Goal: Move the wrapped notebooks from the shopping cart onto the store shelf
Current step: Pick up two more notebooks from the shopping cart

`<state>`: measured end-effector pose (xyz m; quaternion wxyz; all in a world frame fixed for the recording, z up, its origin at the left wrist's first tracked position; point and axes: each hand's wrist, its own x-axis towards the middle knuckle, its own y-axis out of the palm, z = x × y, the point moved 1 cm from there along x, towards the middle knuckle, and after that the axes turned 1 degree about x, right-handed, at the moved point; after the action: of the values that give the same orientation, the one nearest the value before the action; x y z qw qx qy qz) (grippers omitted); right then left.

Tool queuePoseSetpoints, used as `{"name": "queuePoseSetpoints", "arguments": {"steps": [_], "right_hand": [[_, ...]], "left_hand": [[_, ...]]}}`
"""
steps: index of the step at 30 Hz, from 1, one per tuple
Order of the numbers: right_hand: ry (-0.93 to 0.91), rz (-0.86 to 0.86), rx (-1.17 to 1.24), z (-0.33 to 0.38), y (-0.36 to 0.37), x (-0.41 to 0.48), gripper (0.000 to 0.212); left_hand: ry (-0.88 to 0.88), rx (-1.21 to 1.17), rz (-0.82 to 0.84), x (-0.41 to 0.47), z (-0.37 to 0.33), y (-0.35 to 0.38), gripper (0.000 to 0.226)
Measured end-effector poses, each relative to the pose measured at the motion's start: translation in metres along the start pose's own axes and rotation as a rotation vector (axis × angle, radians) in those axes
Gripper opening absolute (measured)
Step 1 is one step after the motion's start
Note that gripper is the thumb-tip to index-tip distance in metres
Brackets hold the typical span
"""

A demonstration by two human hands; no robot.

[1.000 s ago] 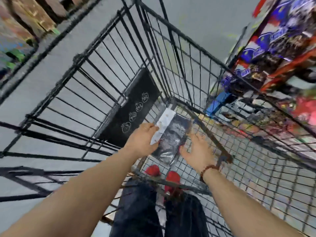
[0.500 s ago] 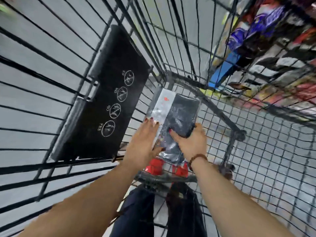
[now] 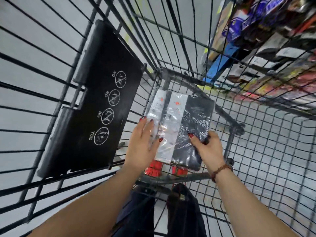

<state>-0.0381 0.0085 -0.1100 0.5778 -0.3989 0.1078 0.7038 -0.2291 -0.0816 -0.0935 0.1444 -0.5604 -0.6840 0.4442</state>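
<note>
The person is working on the pick-up step: both hands are reaching down into the shopping cart (image 3: 256,151) at the centre of the frame, closing on the wrapped notebooks (image 3: 181,127), which are lying on the wire floor near the cart's corner. The left hand (image 3: 143,144) is resting nearly flat along the pack's left edge, fingers extended and only lightly curled, not yet gripping. The right hand (image 3: 207,147) is pinching the pack's right edge, thumb on top and the other fingers hidden beneath.

One shrink-wrapped pack is showing, with what seem to be two or three notebooks inside; the exact number cannot be told. Next, the left hand probably needs to slip under its edge, then both should be lifting the pack clear of the wire sides toward the store shelf (image 3: 273,31) at the upper right.
</note>
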Motion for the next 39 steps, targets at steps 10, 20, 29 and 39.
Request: {"name": "queuePoseSetpoints", "arguments": {"steps": [10, 20, 29, 39], "right_hand": [[-0.04, -0.078, 0.326, -0.009, -0.067, -0.009, 0.026], [-0.038, -0.189, 0.511, -0.015, -0.098, -0.017, 0.053], [0.009, -0.159, 0.513, -0.031, -0.103, -0.021, 0.028], [0.039, -0.135, 0.442, -0.046, -0.097, -0.013, 0.028]], "left_hand": [[0.016, 0.317, 0.118, 0.005, 0.005, 0.023, 0.085], [0.052, 0.282, 0.125, -0.002, 0.0, 0.03, 0.079], [-0.258, -0.103, 0.009, 0.011, -0.018, 0.025, 0.115], [-0.403, -0.155, 0.011, 0.039, -0.012, 0.03, 0.081]]}}
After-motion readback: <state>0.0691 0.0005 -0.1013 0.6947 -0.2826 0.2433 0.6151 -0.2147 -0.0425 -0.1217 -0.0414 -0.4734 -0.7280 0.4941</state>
